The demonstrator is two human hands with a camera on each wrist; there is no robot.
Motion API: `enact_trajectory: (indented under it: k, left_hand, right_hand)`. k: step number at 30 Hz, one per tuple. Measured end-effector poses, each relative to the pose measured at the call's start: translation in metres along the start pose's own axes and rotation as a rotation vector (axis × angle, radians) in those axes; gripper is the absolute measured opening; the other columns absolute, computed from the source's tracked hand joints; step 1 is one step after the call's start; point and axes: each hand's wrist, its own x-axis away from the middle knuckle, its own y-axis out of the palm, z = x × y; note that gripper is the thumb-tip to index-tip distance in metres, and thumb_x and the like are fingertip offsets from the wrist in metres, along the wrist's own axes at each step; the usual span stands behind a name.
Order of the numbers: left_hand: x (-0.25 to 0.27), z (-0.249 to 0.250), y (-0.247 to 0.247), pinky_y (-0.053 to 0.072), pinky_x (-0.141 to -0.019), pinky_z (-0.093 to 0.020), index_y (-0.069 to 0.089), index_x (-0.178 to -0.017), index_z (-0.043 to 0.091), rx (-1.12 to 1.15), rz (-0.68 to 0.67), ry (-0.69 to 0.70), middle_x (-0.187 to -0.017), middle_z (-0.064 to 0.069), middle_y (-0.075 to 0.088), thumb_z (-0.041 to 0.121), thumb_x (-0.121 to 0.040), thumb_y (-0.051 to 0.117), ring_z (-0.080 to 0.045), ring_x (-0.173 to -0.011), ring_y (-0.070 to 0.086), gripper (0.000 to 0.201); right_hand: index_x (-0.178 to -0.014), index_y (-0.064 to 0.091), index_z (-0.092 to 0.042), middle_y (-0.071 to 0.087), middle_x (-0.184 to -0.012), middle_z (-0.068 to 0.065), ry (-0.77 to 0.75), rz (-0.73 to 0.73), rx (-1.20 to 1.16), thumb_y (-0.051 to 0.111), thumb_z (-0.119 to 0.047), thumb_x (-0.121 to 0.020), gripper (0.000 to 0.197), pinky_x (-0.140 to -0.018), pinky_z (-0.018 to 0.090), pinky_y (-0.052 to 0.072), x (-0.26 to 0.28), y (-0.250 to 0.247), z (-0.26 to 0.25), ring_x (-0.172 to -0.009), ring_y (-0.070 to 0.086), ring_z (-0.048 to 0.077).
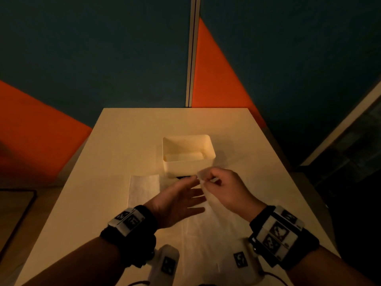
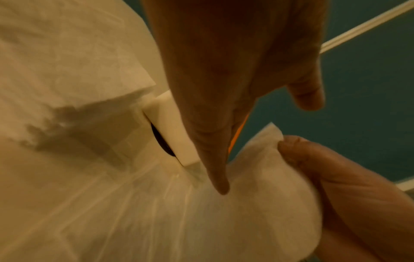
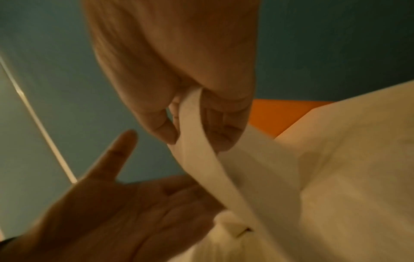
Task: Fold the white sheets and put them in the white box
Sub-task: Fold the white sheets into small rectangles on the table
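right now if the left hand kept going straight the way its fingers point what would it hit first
Most likely the sheet that the right hand pinches: the left hand's straight fingers point right at its hanging part. Depth is unclear, so they may already be touching it.

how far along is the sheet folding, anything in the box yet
Done: one folded sheet seems to lie in the white box. In hand: the right hand pinches a corner of the sheet lifted off the table; the left hand is open beside it. Left: another sheet lies flat left of the box.
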Motion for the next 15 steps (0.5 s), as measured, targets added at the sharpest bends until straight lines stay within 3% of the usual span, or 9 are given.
enact_trajectory:
  k: [2,4,8,10,12,15]
  left_hand:
    - [0.003,0.002,0.003,0.047,-0.097,-0.037,0.05,-0.134,0.011,0.047,-0.025,0.039,-0.129,-0.011,0.058,0.046,-0.076,0.062,-0.025,-0.116,0.056,0.068]
    - [0.004,0.003,0.004,0.05,-0.092,-0.036,0.053,-0.13,0.005,0.082,-0.019,0.064,-0.126,-0.017,0.059,0.043,-0.083,0.056,-0.028,-0.11,0.059,0.061]
    - [0.006,0.001,0.002,0.056,-0.076,-0.036,0.061,-0.111,-0.001,0.145,0.083,0.096,-0.1,-0.021,0.063,0.036,-0.092,0.049,-0.029,-0.085,0.065,0.044]
    - [0.007,0.001,0.0,0.056,-0.078,-0.036,0.059,-0.118,0.0,0.164,0.125,0.1,-0.105,-0.02,0.065,0.031,-0.089,0.049,-0.028,-0.088,0.066,0.044]
    - [0.008,0.003,-0.001,0.058,-0.074,-0.034,0.061,-0.116,0.004,0.179,0.143,0.113,-0.101,-0.015,0.069,0.028,-0.085,0.052,-0.025,-0.084,0.068,0.04]
    - [0.012,0.007,-0.004,0.057,-0.075,-0.036,0.062,-0.116,0.008,0.194,0.147,0.124,-0.102,-0.012,0.07,0.029,-0.087,0.053,-0.024,-0.085,0.069,0.037]
  right_hand:
    - [-0.086,0.067,-0.005,0.068,-0.088,0.009,0.011,-0.067,-0.067,0.063,-0.014,-0.087,0.01,-0.075,0.035,0.051,0.003,0.006,-0.007,-0.082,0.065,0.022]
    - [-0.092,0.069,-0.012,0.07,-0.091,0.005,0.06,-0.134,-0.171,0.061,-0.018,-0.089,0.011,-0.072,0.029,0.052,0.005,0.01,-0.013,-0.083,0.066,0.016]
    - [-0.1,0.067,-0.016,0.068,-0.094,0.009,0.143,-0.237,-0.298,0.052,-0.01,-0.093,0.017,-0.06,0.018,0.043,0.009,0.007,-0.021,-0.082,0.06,0.012]
    - [-0.096,0.068,-0.018,0.069,-0.092,0.002,0.14,-0.153,-0.35,0.055,-0.006,-0.09,0.019,-0.058,0.014,0.044,0.008,0.002,-0.02,-0.078,0.061,0.007]
    - [-0.092,0.068,-0.018,0.067,-0.093,-0.002,0.138,0.05,-0.357,0.06,-0.002,-0.085,0.019,-0.062,0.014,0.046,0.004,-0.005,-0.014,-0.08,0.061,0.006]
    - [-0.1,0.062,-0.017,0.062,-0.103,-0.002,0.247,0.281,-0.329,0.069,-0.013,-0.082,0.02,-0.073,0.023,0.047,0.001,-0.018,-0.001,-0.09,0.058,0.013]
